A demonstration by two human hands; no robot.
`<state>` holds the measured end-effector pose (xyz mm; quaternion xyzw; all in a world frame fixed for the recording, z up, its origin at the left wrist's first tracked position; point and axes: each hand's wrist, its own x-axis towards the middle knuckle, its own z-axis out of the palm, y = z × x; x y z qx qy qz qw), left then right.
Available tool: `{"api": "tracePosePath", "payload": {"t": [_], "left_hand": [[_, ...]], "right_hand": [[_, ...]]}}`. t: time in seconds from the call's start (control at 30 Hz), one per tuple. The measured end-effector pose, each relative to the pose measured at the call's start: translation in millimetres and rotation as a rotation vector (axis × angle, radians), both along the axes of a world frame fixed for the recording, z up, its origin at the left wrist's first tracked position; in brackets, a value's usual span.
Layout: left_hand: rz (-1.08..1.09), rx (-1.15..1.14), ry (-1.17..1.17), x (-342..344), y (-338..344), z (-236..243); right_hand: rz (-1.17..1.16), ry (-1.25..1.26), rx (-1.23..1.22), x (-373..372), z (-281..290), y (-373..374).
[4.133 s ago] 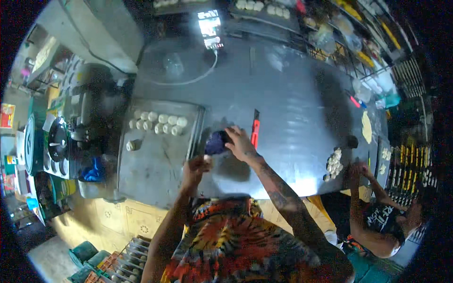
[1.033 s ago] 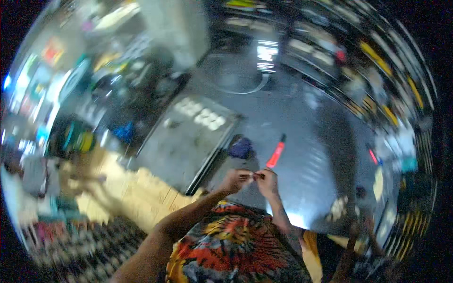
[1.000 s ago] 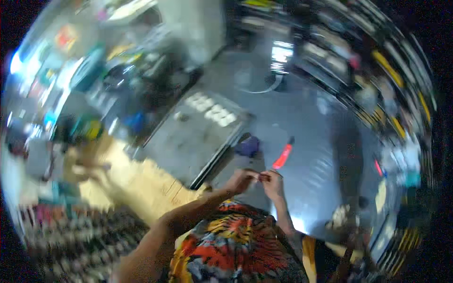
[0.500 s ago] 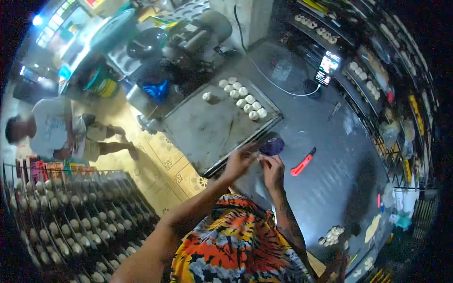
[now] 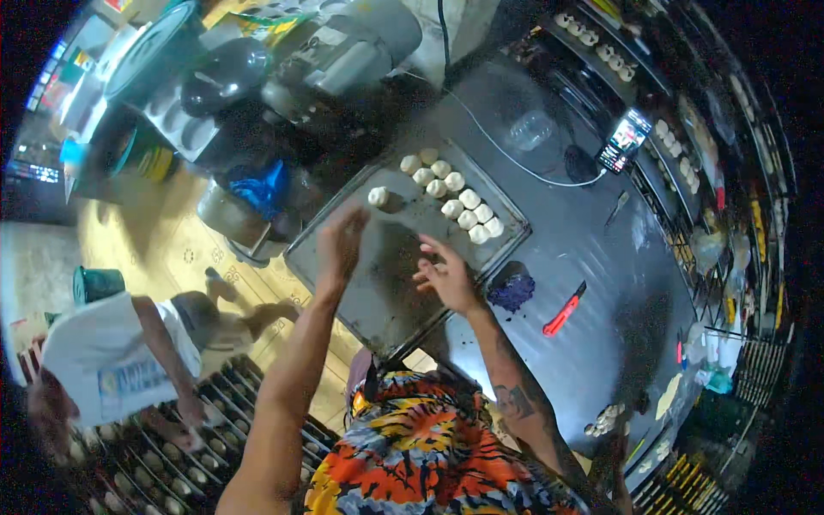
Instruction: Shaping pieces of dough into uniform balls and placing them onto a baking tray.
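Note:
My left hand point(image 5: 342, 245) reaches over the metal tray point(image 5: 335, 309), just below a lone white dough ball point(image 5: 378, 196); its fingers are bunched and blurred, hiding whatever they may hold. My right hand point(image 5: 440, 273) is open over the tray, fingers curved and apart, holding nothing visible. Rows of white dough balls point(image 5: 453, 208) sit along the tray's upper right. Beside the tray lies a crumbly purple mass point(image 5: 511, 293), with a red box cutter point(image 5: 563, 313) to its right on the grey table point(image 5: 592, 360).
A lit phone point(image 5: 623, 140) with a white cable stands near shelving point(image 5: 704, 240). Pots point(image 5: 223, 77) crowd the upper left. A co-worker in white point(image 5: 112, 360) bends over a loaded rack point(image 5: 154, 472) at lower left. More dough pieces point(image 5: 605, 421) lie at lower right.
My hands, joined over the table half a second ago, have separated and moved over the tray; my right fingers have opened. The co-worker has come closer to the rack. The view has turned.

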<state>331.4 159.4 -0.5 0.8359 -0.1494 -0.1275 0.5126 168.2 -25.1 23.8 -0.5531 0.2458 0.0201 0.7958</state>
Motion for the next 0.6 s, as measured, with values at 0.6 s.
{"api": "tracePosePath", "payload": {"t": [0.6], "left_hand": [[-0.342, 0.255, -0.664, -5.4, 15.8, -14.0]], "right_hand": [[-0.616, 0.367, -0.640, -441.0, -22.2, -176.1]]}}
